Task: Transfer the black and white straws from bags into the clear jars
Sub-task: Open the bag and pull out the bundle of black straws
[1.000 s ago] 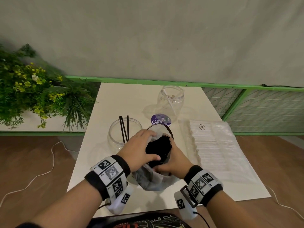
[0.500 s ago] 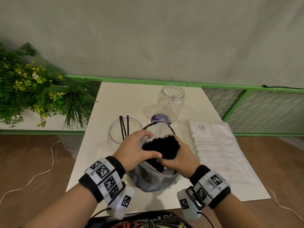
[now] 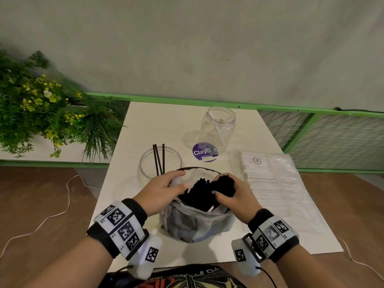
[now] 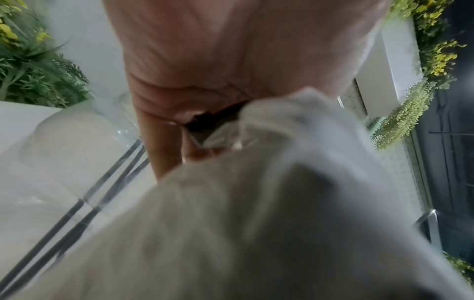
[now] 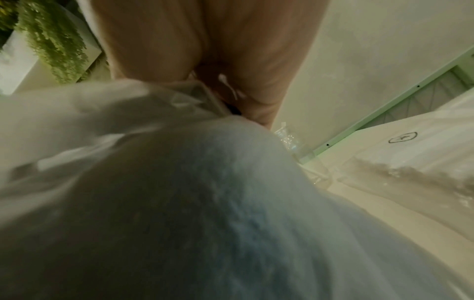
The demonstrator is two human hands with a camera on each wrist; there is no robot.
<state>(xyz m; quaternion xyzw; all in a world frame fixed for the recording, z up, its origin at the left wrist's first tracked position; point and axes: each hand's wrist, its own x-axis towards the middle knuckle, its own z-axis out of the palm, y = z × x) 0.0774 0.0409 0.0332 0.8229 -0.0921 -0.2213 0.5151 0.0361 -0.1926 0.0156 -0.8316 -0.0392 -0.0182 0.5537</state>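
A translucent bag (image 3: 195,224) stands at the table's near edge with a thick bundle of black straws (image 3: 198,196) sticking out of its top. My left hand (image 3: 180,180) pinches the bag's left rim; in the left wrist view the bag (image 4: 282,125) is bunched in the fingers. My right hand (image 3: 224,189) grips a clump of the black straws (image 3: 226,181) at the bundle's right side. Just beyond the left hand is a low clear jar (image 3: 160,163) holding three black straws (image 3: 159,160). A taller clear jar (image 3: 218,126) with white straws stands farther back.
A flat bag of white straws (image 3: 270,177) lies to the right on the white table (image 3: 162,125). A purple round label (image 3: 204,152) lies between the jars. Plants (image 3: 47,113) line the left; a green rail (image 3: 207,100) runs behind. A cable (image 3: 52,215) trails on the floor.
The black straw bundle has risen out of the bag. My right hand has moved up and right with a clump, splitting it from the rest. My left hand has shifted to the bag's rim.
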